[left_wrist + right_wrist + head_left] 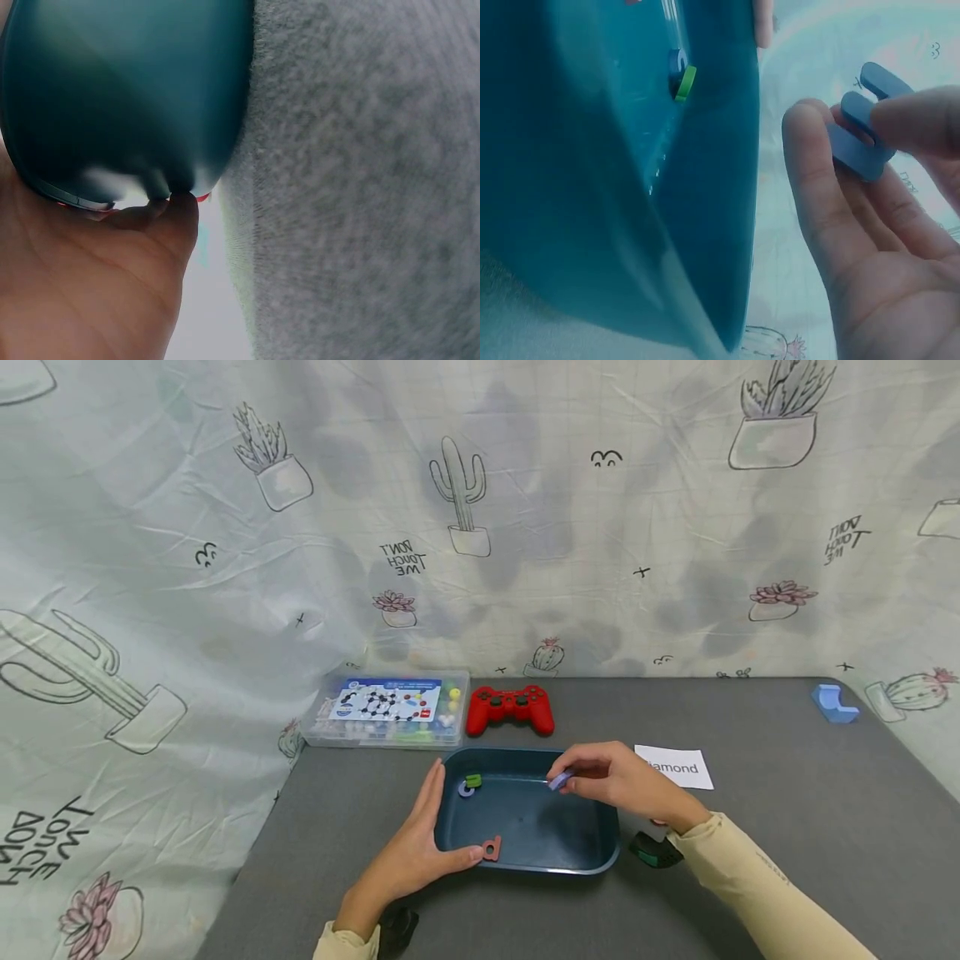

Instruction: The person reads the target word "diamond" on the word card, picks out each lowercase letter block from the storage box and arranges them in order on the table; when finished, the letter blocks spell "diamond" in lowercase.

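Over the right part of a dark teal tray (525,867), my right hand (611,774) pinches a blue letter piece (559,779) between thumb and fingers. The right wrist view shows three prongs on this blue piece (859,150). My left hand (420,852) rests against the tray's left side with straight fingers, its thumb at the front rim. Beside that thumb lies a reddish-brown letter piece (492,848), shaped like a d or an a. Toward the tray's back left, a green letter piece (473,781) partly overlaps a round blue piece (466,790).
Behind the tray stand a clear plastic case (386,710) of small parts and a red game controller (510,710). A white card (682,768), partly covered, reads "iamond". A black-and-green object (656,852) lies by my right wrist. A light-blue block (834,704) sits far right.
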Demonstrator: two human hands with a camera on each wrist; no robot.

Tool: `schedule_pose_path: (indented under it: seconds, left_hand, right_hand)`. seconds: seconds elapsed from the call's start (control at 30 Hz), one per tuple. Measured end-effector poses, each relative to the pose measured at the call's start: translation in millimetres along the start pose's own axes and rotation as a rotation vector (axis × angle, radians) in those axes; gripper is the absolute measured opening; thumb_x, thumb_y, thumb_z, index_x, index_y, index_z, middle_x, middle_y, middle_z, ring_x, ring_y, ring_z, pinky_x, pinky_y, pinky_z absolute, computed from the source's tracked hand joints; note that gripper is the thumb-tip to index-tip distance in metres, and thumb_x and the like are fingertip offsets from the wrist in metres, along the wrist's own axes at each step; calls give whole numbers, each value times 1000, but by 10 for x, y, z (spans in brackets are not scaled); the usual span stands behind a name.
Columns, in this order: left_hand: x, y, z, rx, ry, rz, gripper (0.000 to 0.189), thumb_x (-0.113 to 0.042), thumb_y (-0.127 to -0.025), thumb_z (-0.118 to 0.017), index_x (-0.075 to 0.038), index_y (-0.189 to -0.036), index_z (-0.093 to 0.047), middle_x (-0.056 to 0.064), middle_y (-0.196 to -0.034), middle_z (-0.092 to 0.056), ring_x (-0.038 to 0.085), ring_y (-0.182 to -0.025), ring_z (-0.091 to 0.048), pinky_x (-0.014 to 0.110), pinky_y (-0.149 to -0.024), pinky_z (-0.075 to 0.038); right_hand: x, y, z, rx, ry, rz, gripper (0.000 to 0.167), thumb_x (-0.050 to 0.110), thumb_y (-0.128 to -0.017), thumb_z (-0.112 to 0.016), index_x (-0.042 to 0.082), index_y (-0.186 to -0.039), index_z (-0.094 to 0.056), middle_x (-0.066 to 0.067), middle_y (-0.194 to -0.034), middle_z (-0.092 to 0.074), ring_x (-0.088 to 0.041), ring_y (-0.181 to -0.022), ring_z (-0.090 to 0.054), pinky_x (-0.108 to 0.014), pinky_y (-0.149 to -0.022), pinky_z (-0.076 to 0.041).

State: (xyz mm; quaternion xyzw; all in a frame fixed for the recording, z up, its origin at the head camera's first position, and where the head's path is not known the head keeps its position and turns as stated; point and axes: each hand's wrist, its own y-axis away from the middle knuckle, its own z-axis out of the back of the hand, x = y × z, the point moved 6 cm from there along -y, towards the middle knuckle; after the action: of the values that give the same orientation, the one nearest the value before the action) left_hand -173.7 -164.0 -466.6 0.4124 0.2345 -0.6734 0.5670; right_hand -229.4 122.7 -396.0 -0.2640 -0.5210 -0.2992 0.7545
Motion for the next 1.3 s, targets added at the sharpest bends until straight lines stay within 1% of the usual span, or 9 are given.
schedule_pose_path:
  seconds: [0.17,0.33,0.53,0.67,0.77,0.93,1.03,1.27,1.3]
  left_hand:
    - [12,0,-12,-5,-2,-3,127,-51,-87,-86,-23,-174,3,0,-179,10,38,-162,-10,75,-118,-22]
    - [16,-4,-22,-9,-8,-6,127,-51,-87,-86,-22,-174,3,2,-180,10,39,-162,-10,76,-118,-22]
    - [22,-3,-36,-10,-9,3,129,-54,-86,-86,-23,-174,2,0,-179,9,39,-162,-10,75,-118,-21]
    - [27,-6,-41,-14,-9,3,129,-54,-86,-86,-24,-174,3,1,-179,9,40,-162,-10,76,-118,-21]
    - [26,-9,-38,-17,-6,-5,127,-53,-87,-86,-24,-174,3,2,-180,8,41,-161,-11,77,-117,-22]
    - [27,-4,-31,-13,8,-12,126,-51,-87,-85,-25,-174,3,-1,-179,9,39,-162,-10,77,-117,-22]
    - [34,-1,-30,-8,18,-11,126,-50,-88,-86,-26,-174,4,-2,-179,10,37,-162,-9,76,-118,-21]
    - [45,-15,-25,-8,9,-5,127,-50,-87,-86,-25,-174,3,0,-179,10,38,-162,-9,76,-118,-21]
    - [42,-14,-24,-8,8,-4,127,-51,-87,-86,-25,-174,3,0,-179,10,38,-162,-9,76,-118,-21]
  right_hand:
    - [-20,83,58,-41,6,18,17,3,-104,-68,5,-119,-76,-17,-120,-73,-29,-103,-73,-33,-93,-60]
    - [-40,182,146,-107,39,65,20,2,-103,-69,11,-119,-78,-20,-125,-70,-34,-100,-72,-34,-88,-61]
    - [-80,300,247,-164,53,49,21,3,-105,-66,10,-121,-78,-17,-118,-71,-41,-90,-70,-37,-78,-62]
    - [-129,376,292,-183,14,-16,20,7,-107,-65,8,-125,-75,-24,-128,-67,-36,-98,-70,-30,-47,-50]
    - [-188,436,329,-208,-11,-80,18,14,-106,-69,9,-122,-74,-23,-133,-65,-34,-96,-69,-30,-36,-33]
    - [-247,503,375,-248,19,-66,9,16,-104,-73,9,-110,-74,-19,-133,-64,-32,-96,-71,-34,-41,-43]
    - [-255,534,392,-249,15,-7,6,7,-104,-70,3,-109,-72,-22,-133,-62,-27,-103,-74,-32,-59,-57]
    - [-342,644,451,-252,-41,-91,30,4,-103,-70,0,-131,-60,-28,-120,-71,-32,-100,-76,-39,-48,-46]
    - [-349,663,463,-261,-31,-94,30,4,-103,-71,-1,-130,-60,-29,-121,-71,-32,-102,-76,-40,-51,-49]
